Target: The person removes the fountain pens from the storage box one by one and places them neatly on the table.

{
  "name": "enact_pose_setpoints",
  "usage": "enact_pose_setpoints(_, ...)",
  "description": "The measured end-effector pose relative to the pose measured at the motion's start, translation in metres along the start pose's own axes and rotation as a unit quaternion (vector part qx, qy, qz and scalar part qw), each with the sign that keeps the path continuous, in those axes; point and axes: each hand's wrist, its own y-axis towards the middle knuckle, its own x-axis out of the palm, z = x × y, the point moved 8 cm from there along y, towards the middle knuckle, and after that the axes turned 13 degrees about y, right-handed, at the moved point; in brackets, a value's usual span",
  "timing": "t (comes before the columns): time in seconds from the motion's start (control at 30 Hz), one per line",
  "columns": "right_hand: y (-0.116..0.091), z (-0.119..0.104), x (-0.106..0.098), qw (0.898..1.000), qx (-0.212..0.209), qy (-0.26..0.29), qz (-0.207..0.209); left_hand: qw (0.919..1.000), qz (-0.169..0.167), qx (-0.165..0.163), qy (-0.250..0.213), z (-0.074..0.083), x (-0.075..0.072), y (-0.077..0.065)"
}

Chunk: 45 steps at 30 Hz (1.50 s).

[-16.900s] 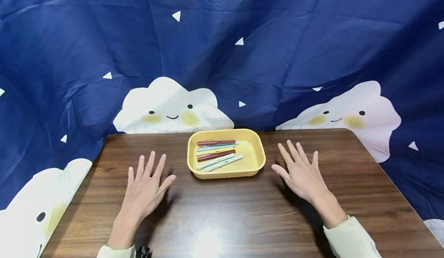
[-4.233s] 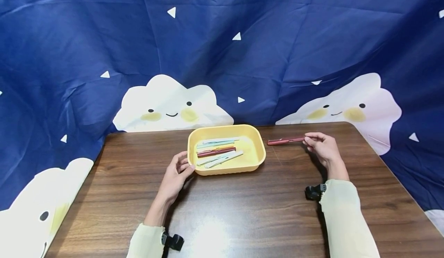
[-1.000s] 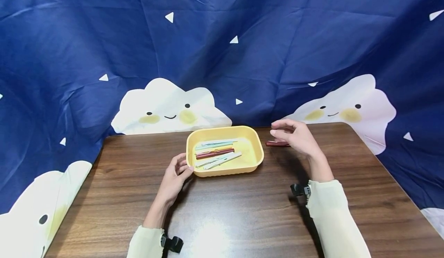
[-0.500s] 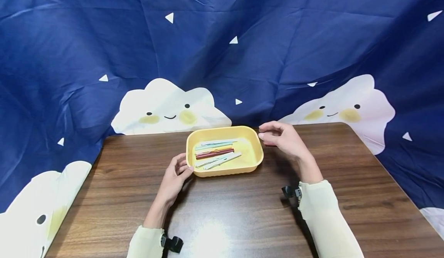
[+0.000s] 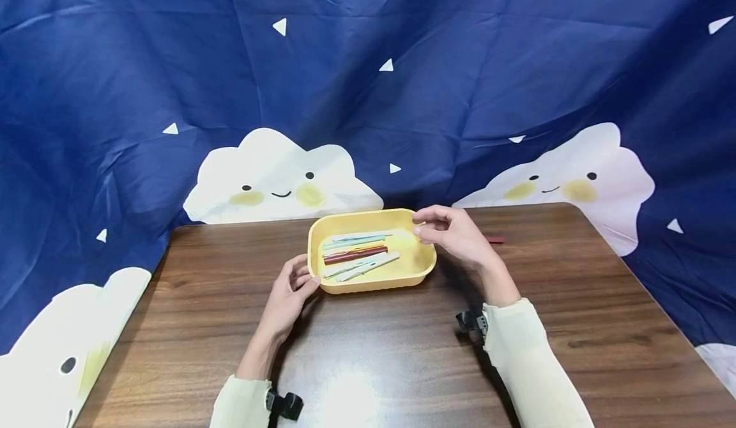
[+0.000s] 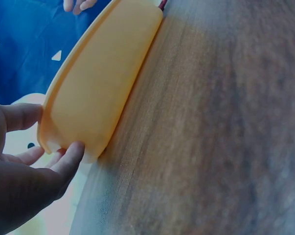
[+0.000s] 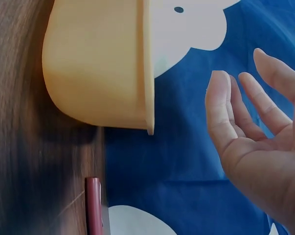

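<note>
A yellow plastic tray (image 5: 376, 283) stands at the back middle of the table. Several slim pens lie in its left part: light blue, yellow, dark red (image 5: 355, 255) and pale green-white (image 5: 368, 267). My left hand (image 5: 287, 294) grips the tray's left end, thumb and fingers around the corner, as the left wrist view also shows. Over the tray's right end hovers my right hand (image 5: 454, 233), fingers loosely bent with nothing between them. A dark red pen (image 7: 93, 205) lies on the table right of the tray, partly hidden behind the right hand in the head view.
The brown wooden table (image 5: 368, 338) ends just behind the tray. Beyond that edge hangs a dark blue cloth (image 5: 345, 83) printed with white clouds. Each wrist carries a small black camera (image 5: 285, 405).
Seventeen seconds ago both hands lay spread; later the right hand held the red pen beside the tray. Since it was laid down, that hand has moved left over the tray; the left stays put.
</note>
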Motion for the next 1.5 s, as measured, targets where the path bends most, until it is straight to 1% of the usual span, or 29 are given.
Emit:
enact_pose_setpoints(0.3,0.003,0.007,0.018,0.999,0.009,0.027,-0.032,1.0000,-0.001,0.000,-0.001,-0.001,0.001,0.001)
enact_pose_setpoints(0.43,0.004,0.012,0.024,0.999,0.015,0.029,-0.037,1.0000,-0.002,-0.002,0.000,-0.001,0.001,0.000)
enact_pose_setpoints(0.57,0.004,0.016,0.031,0.999,0.018,0.024,-0.041,1.0000,-0.003,-0.002,0.003,-0.001,0.001,-0.001)
enact_pose_setpoints(0.83,0.004,0.025,0.040,0.998,0.037,-0.010,-0.045,1.0000,-0.003,-0.004,-0.003,-0.002,0.002,0.000)
enact_pose_setpoints(1.1,0.005,0.033,0.048,0.997,0.040,-0.031,-0.060,1.0000,-0.002,-0.003,-0.005,-0.002,0.001,-0.002)
enact_pose_setpoints(1.33,0.005,0.044,0.053,0.995,0.066,-0.028,-0.068,1.0000,-0.006,0.000,-0.003,-0.001,0.002,0.000)
enact_pose_setpoints(1.5,0.006,0.043,0.057,0.995,0.061,-0.034,-0.075,1.0000,-0.007,0.000,-0.004,0.000,0.001,0.001)
